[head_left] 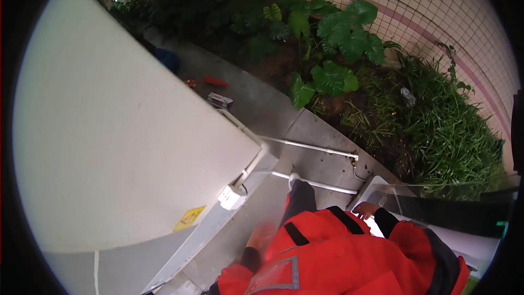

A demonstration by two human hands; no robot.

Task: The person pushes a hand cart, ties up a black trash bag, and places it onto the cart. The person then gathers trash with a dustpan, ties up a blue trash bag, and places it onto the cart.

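Observation:
My right hand (367, 210) is at the edge of a white, bright-surfaced object (375, 226), right of my red jacket (338, 251). Its fingers look apart, with nothing visible in them; whether it touches the object I cannot tell. My left hand (262, 235) hangs low beside the jacket, over the grey paving, smeared by motion. Its fingers cannot be made out. My dark trouser leg (300, 199) reaches forward, with the shoe (294, 177) by a white pipe (322, 185).
A pale wall (131, 120) fills the left, with a white box (232, 197) and a yellow warning label (189, 218). Another white pipe (311, 145) crosses the paving (273, 117). A red object (214, 81) lies farther off. Plants (349, 33) border a tiled wall (431, 0).

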